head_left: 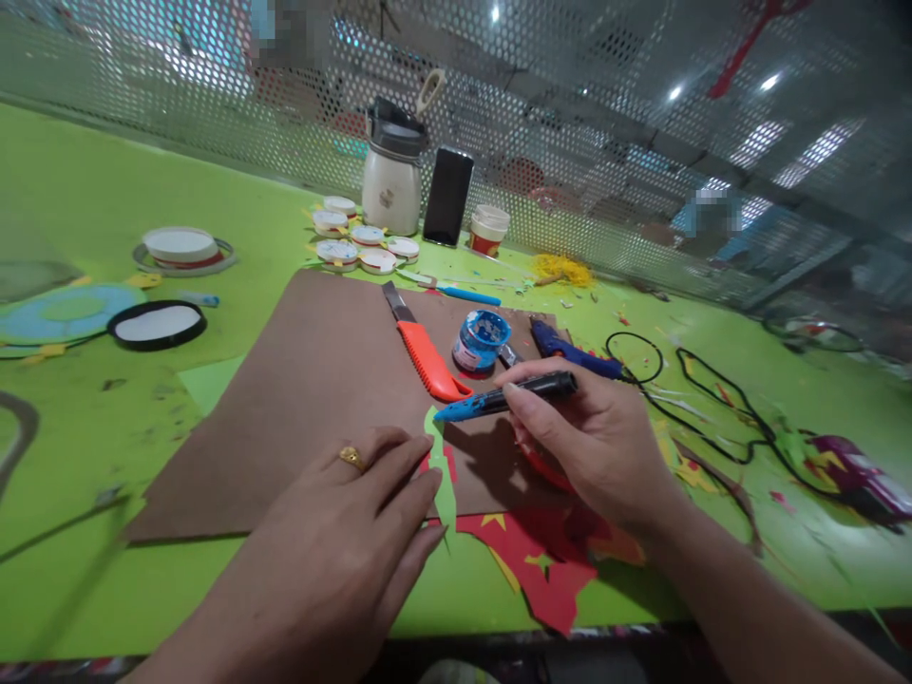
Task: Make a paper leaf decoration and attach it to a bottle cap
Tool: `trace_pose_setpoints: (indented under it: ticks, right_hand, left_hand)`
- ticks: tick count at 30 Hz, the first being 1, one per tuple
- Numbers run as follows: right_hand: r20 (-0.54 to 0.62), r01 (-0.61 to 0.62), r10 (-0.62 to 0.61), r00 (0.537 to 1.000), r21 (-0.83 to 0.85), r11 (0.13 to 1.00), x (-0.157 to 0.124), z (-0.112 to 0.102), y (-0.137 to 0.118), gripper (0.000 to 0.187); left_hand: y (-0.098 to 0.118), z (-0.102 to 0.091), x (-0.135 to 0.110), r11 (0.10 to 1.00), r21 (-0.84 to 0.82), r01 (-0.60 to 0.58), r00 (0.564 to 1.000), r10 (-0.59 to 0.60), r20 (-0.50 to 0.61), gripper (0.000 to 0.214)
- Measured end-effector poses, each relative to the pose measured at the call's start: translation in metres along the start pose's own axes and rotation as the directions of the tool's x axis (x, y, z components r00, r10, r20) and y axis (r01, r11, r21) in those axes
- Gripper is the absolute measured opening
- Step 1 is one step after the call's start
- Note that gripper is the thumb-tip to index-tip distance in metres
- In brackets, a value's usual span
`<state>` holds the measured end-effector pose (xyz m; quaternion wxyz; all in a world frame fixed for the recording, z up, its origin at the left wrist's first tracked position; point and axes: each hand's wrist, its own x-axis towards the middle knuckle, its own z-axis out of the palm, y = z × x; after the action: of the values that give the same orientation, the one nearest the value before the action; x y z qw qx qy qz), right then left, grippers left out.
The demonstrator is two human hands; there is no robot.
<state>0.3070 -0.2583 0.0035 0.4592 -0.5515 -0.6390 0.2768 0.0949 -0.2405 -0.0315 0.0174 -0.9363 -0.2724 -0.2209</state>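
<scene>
My left hand [356, 513], with a gold ring, lies flat with fingers stretched out on a brown board [299, 399], its fingertips pressing a light green paper strip [443, 475]. My right hand [591, 446] is closed round a blue and black craft knife pen [503, 397], whose blue tip points left toward the top of the strip. Red paper with yellow stars [541, 560] lies under my right hand at the table's near edge.
An orange utility knife [427, 356], a blue paint pot [481, 340] and a blue glue gun [570, 353] with a black cable [712, 418] lie beyond my hands. A white jar [390, 185], a black phone [447, 195], round lids [360, 245] and rings [157, 325] stand farther back.
</scene>
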Motion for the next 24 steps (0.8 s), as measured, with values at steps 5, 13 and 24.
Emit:
trace_pose_setpoints:
  ticks: [5, 13, 24]
  right_hand:
    - [0.0, -0.006, 0.006, 1.0, -0.037, 0.999, -0.0001, 0.002, -0.0003, 0.016]
    - [0.013, 0.001, 0.0, 1.0, -0.058, 0.998, -0.0007, 0.0031, -0.0002, 0.012]
    - [0.032, 0.007, -0.004, 0.999, -0.105, 0.994, -0.001, 0.0025, -0.0025, 0.014]
  left_hand:
    - [0.0011, -0.0021, -0.0015, 1.0, -0.02, 0.012, 1.0, -0.013, -0.014, 0.027]
    - [0.0023, -0.0015, -0.0005, 0.998, -0.048, 0.032, 0.999, -0.032, -0.014, 0.026]
    - [0.0015, 0.0008, -0.0008, 0.997, -0.074, 0.032, 0.999, -0.035, -0.042, 0.026]
